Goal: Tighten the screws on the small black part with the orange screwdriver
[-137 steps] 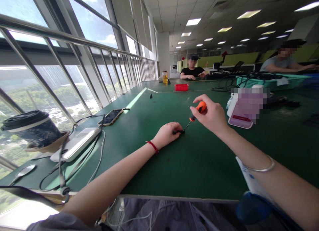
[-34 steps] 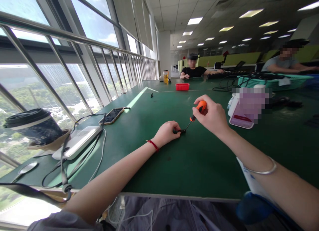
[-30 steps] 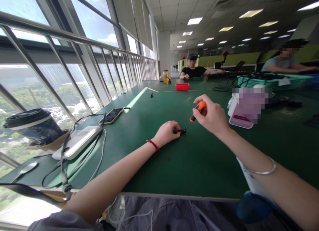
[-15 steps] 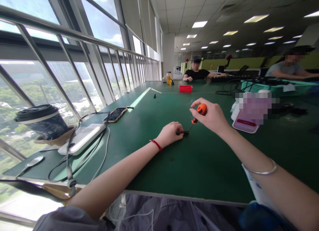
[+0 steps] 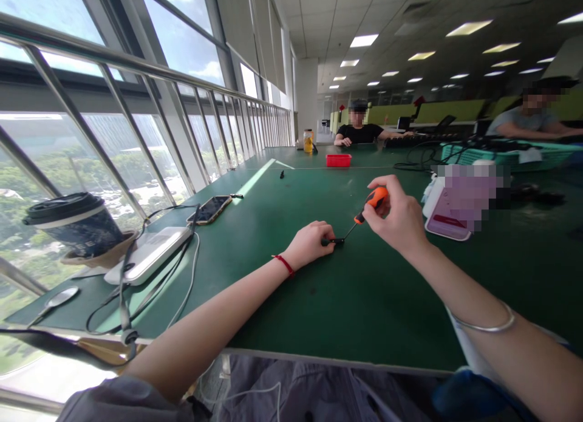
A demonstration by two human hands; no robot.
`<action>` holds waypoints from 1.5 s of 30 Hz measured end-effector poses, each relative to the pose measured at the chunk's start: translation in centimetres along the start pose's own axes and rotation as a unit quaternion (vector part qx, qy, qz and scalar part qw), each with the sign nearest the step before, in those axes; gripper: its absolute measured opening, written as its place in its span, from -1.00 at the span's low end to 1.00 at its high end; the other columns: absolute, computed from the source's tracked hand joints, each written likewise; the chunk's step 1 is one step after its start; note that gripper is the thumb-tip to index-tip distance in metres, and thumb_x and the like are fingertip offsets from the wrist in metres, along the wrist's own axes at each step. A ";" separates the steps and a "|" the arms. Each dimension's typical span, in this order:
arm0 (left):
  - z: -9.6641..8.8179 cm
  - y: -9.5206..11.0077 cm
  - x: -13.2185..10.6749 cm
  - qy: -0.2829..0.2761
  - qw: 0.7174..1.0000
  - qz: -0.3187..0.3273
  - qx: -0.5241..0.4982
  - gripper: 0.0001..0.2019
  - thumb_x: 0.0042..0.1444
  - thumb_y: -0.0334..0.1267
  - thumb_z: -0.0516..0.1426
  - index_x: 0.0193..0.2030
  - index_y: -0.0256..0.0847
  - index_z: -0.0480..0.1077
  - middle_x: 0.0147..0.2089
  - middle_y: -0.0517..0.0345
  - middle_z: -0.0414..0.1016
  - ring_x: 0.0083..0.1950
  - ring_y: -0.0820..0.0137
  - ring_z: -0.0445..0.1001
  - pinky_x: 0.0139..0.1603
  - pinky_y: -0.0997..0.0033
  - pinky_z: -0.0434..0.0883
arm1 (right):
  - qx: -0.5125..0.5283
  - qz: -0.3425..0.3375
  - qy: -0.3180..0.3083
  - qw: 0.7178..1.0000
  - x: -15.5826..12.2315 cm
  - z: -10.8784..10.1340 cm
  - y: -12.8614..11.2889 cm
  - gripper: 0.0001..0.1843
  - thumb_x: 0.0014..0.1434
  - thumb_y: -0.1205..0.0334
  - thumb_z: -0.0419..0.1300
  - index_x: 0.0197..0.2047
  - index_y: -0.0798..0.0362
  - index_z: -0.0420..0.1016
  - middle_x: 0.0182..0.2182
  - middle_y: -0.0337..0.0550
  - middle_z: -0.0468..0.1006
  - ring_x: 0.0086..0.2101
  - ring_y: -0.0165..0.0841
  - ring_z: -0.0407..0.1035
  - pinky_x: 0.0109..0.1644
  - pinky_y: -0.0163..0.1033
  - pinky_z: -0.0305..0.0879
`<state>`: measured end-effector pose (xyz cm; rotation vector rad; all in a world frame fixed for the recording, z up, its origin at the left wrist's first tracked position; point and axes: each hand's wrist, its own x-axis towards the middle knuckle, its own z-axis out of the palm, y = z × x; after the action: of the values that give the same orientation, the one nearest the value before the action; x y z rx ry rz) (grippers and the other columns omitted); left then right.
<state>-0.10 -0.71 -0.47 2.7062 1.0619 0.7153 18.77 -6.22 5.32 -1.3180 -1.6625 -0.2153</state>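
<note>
My left hand point(image 5: 312, 246) rests on the green table, its fingers closed round a small black part point(image 5: 336, 241) whose right end sticks out. What kind of part it is I cannot make out. In my right hand point(image 5: 398, 218) is a screwdriver point(image 5: 376, 197) with an orange and black handle, gripped between thumb and fingers. Its thin metal shaft slants down to the left, and the tip meets or nearly meets the part's exposed end. The palm side of my left hand is hidden.
On the left are a lidded cup point(image 5: 75, 228), a white box-shaped device point(image 5: 150, 258), cables and a phone point(image 5: 210, 209). Farther back stand a red tray point(image 5: 338, 161) and a jar point(image 5: 308, 141). To the right are a purple phone point(image 5: 449, 218) and a teal basket point(image 5: 514, 158). Two people sit beyond.
My right hand has shifted slightly right, and the screwdriver now leans over more, its handle tipped to the right. My left hand and the black part have stayed in place.
</note>
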 end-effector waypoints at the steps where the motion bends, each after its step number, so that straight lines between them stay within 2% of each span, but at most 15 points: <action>1: 0.0 0.0 0.0 -0.001 1.000 0.000 0.000 -0.96 0.02 -0.31 0.13 -0.37 -0.21 0.38 -0.30 0.15 0.43 -0.21 0.35 0.38 -0.23 0.41 0.34 | -0.008 -0.006 0.001 1.000 0.0 -0.1 0.0 -0.74 0.03 0.11 0.13 -0.19 -0.01 0.33 -0.62 -0.31 0.35 -0.59 -0.35 0.30 -0.50 -0.30 0.10; 4: -0.1 0.1 0.0 -0.002 1.000 -0.002 0.001 -0.96 0.03 -0.31 0.13 -0.37 -0.21 0.39 -0.30 0.14 0.44 -0.21 0.35 0.38 -0.23 0.41 0.35 | -0.016 -0.017 0.014 1.000 0.0 -0.3 0.0 -0.74 0.10 -0.03 0.10 -0.37 -0.01 0.36 -0.68 -0.30 0.30 -0.63 -0.39 0.24 -0.53 -0.32 0.06; 6: -0.1 0.2 0.0 -0.003 1.000 -0.004 0.003 -0.97 0.03 -0.32 0.13 -0.36 -0.21 0.39 -0.29 0.14 0.45 -0.21 0.35 0.39 -0.23 0.41 0.35 | -0.005 -0.018 0.016 1.000 0.0 -0.5 0.0 -0.71 0.12 -0.05 0.09 -0.42 0.00 0.36 -0.69 -0.30 0.29 -0.64 -0.41 0.22 -0.53 -0.32 0.05; 9: 0.0 0.1 0.0 -0.001 1.000 -0.005 0.003 -0.97 0.03 -0.32 0.14 -0.37 -0.21 0.39 -0.29 0.15 0.45 -0.20 0.35 0.39 -0.23 0.42 0.35 | 0.012 -0.012 0.004 1.000 0.0 -0.5 0.0 -0.80 0.10 0.07 0.09 -0.32 0.00 0.40 -0.65 -0.29 0.33 -0.61 -0.40 0.25 -0.51 -0.32 0.08; 12: 0.0 0.0 0.0 0.002 1.000 -0.001 0.002 -0.97 0.03 -0.32 0.14 -0.37 -0.21 0.38 -0.30 0.15 0.44 -0.21 0.36 0.39 -0.23 0.42 0.36 | 0.010 -0.002 -0.007 1.000 0.0 -0.5 -0.1 -0.75 0.07 0.10 0.09 -0.19 0.02 0.39 -0.62 -0.29 0.34 -0.59 -0.37 0.27 -0.50 -0.31 0.08; 16: 0.0 0.1 0.0 0.000 1.000 0.000 0.004 -0.97 0.02 -0.33 0.13 -0.37 -0.21 0.38 -0.30 0.15 0.44 -0.21 0.37 0.39 -0.22 0.43 0.35 | 0.001 0.022 -0.010 1.000 0.0 -0.4 -0.2 -0.72 0.07 -0.05 0.11 -0.35 0.00 0.40 -0.66 -0.29 0.30 -0.60 -0.39 0.23 -0.49 -0.31 0.08; 18: -0.1 0.2 0.0 -0.003 1.000 -0.004 0.004 -0.97 0.02 -0.33 0.13 -0.38 -0.22 0.38 -0.31 0.15 0.44 -0.22 0.36 0.39 -0.21 0.42 0.35 | 0.017 0.025 -0.012 0.999 0.0 -0.4 -0.2 -0.72 0.08 -0.04 0.11 -0.39 0.00 0.40 -0.64 -0.27 0.33 -0.59 -0.39 0.23 -0.47 -0.30 0.10; 20: -0.1 0.2 0.0 -0.003 1.000 -0.008 0.003 -0.97 0.02 -0.33 0.13 -0.38 -0.22 0.38 -0.31 0.15 0.44 -0.22 0.36 0.39 -0.21 0.42 0.35 | 0.033 0.028 -0.007 0.999 0.0 -0.4 -0.3 -0.76 0.05 0.03 0.13 -0.29 0.01 0.40 -0.60 -0.27 0.36 -0.57 -0.39 0.25 -0.46 -0.30 0.12; 24: 0.0 0.1 0.0 -0.002 1.000 -0.005 -0.001 -0.97 0.02 -0.32 0.13 -0.37 -0.21 0.38 -0.30 0.15 0.44 -0.21 0.35 0.39 -0.23 0.42 0.34 | 0.030 0.038 -0.007 0.999 0.0 -0.4 -0.3 -0.63 0.01 0.04 0.15 -0.12 0.02 0.33 -0.59 -0.30 0.35 -0.57 -0.36 0.27 -0.48 -0.30 0.11; 28: 0.1 -0.1 0.0 0.001 1.000 -0.002 -0.002 -0.96 0.03 -0.31 0.13 -0.37 -0.21 0.38 -0.31 0.15 0.44 -0.21 0.36 0.39 -0.23 0.42 0.35 | 0.006 0.051 -0.010 0.999 0.0 -0.3 -0.4 -0.65 0.07 -0.12 0.10 -0.29 0.00 0.39 -0.65 -0.29 0.30 -0.59 -0.36 0.24 -0.50 -0.30 0.08; 30: 0.0 0.0 0.0 0.000 1.000 -0.004 -0.001 -0.96 0.03 -0.31 0.13 -0.38 -0.21 0.38 -0.31 0.15 0.44 -0.22 0.36 0.39 -0.23 0.42 0.35 | 0.021 0.042 -0.019 0.999 -0.1 -0.2 -0.3 -0.68 0.09 -0.09 0.09 -0.36 0.00 0.40 -0.63 -0.27 0.32 -0.59 -0.38 0.24 -0.48 -0.30 0.11; 33: 0.1 0.0 0.1 -0.002 1.000 -0.006 0.001 -0.96 0.03 -0.31 0.13 -0.38 -0.21 0.38 -0.31 0.14 0.44 -0.22 0.36 0.39 -0.24 0.42 0.35 | 0.035 0.033 -0.017 0.999 -0.1 -0.2 -0.3 -0.73 0.06 0.02 0.12 -0.23 0.00 0.40 -0.59 -0.28 0.35 -0.58 -0.39 0.25 -0.47 -0.30 0.13; 37: 0.2 -0.2 0.1 0.005 1.000 0.001 -0.003 -0.96 0.02 -0.31 0.14 -0.37 -0.21 0.37 -0.30 0.15 0.44 -0.21 0.36 0.39 -0.23 0.42 0.35 | 0.024 0.022 -0.010 0.999 -0.2 -0.1 -0.2 -0.60 0.02 0.08 0.15 -0.05 0.01 0.33 -0.57 -0.30 0.38 -0.55 -0.35 0.31 -0.48 -0.31 0.13; 42: 0.2 -0.1 0.1 0.010 1.000 -0.004 0.001 -0.96 0.03 -0.31 0.13 -0.36 -0.20 0.38 -0.28 0.15 0.46 -0.19 0.35 0.41 -0.18 0.39 0.37 | -0.003 0.036 -0.009 0.999 -0.2 -0.1 -0.4 -0.61 0.07 -0.10 0.12 -0.16 0.01 0.38 -0.65 -0.32 0.29 -0.62 -0.38 0.22 -0.53 -0.32 0.05; 45: 0.1 0.2 0.0 0.006 1.000 -0.017 -0.002 -0.95 0.02 -0.33 0.14 -0.34 -0.20 0.39 -0.26 0.15 0.48 -0.17 0.34 0.42 -0.14 0.38 0.38 | 0.009 0.025 -0.014 1.000 -0.3 0.0 -0.5 -0.68 0.08 -0.04 0.11 -0.21 0.00 0.40 -0.62 -0.30 0.31 -0.61 -0.39 0.21 -0.50 -0.31 0.07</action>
<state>0.05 -0.81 -0.45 2.6773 1.1046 0.7295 18.35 -6.63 5.36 -1.3522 -1.6494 -0.1528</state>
